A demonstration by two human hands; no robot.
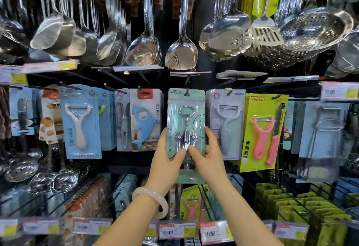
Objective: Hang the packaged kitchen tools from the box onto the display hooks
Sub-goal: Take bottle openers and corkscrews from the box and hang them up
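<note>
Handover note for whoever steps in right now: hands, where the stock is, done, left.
Left hand: grips the left edge and lower front of the corkscrew pack, thumb on its front.
Right hand: grips the right edge the same way.
The pack, mint green, has its top hole at the middle display hook; it looks threaded on, but both hands hold it.
Neighbours: shark opener pack to its left, white peeler pack to its right.
Done: this pack is on or nearly on the hook.
Left: let go, check it hangs straight. The box is not in view, so remaining stock is unknown.
</note>
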